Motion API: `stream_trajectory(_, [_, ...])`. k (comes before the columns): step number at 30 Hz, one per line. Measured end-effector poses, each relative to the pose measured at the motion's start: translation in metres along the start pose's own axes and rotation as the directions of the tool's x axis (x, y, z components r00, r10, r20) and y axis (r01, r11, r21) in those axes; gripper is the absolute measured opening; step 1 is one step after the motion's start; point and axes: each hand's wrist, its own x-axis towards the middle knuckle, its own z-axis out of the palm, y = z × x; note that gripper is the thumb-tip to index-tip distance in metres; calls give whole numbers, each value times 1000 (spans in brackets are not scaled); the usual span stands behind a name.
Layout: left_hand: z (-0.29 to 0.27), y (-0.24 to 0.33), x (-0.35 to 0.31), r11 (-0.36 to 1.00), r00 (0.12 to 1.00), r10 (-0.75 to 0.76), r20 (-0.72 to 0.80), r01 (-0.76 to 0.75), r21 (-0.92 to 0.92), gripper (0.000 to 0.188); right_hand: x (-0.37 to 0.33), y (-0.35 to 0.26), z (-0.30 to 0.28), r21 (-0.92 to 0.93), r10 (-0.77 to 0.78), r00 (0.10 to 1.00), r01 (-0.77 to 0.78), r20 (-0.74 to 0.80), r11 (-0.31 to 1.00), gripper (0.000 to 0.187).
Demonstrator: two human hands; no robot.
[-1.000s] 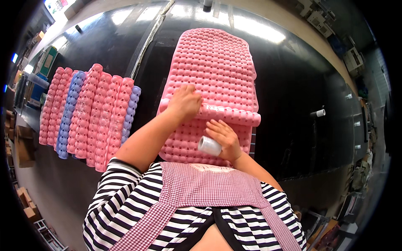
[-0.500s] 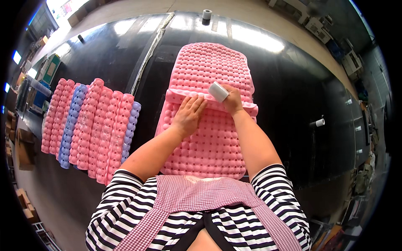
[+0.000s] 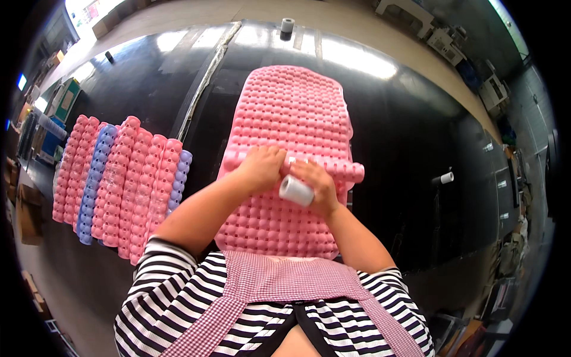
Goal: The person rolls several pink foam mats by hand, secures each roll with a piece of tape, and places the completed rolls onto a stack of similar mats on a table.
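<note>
A long pink mat (image 3: pixel 297 113) with a bumpy bubble surface lies lengthwise on the black table (image 3: pixel 404 119). Its far part is turned back toward me into a roll across the middle. My left hand (image 3: pixel 262 168) grips this rolled edge left of centre. Touching the same edge just to the right is my right hand (image 3: pixel 320 181), which holds a small white roll of tape (image 3: pixel 296 190) in its palm. Both forearms lie over the near half of the mat.
Several rolled pink and lilac mats (image 3: pixel 119 178) lie side by side at the left. A long metal strip (image 3: pixel 205 77) runs away across the table. A grey tape roll (image 3: pixel 287 25) stands at the far edge, and a small white roll (image 3: pixel 446 177) lies at the right.
My right hand carried the white roll up from the near part of the mat to the folded edge. Both hands now sit together on it, and the fold has come closer to me.
</note>
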Motion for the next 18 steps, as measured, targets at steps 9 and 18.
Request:
stream_trajectory(9, [-2,13,-76,989,995,-32,99,45,-139,46,-74,-79,12,23,30,991,-33,129,999,53])
stream_trajectory(18, [-3,-18,-22,999,837,33,-546,-9,48,20,-33,-29,27,9,133,989,-134,69,991,38])
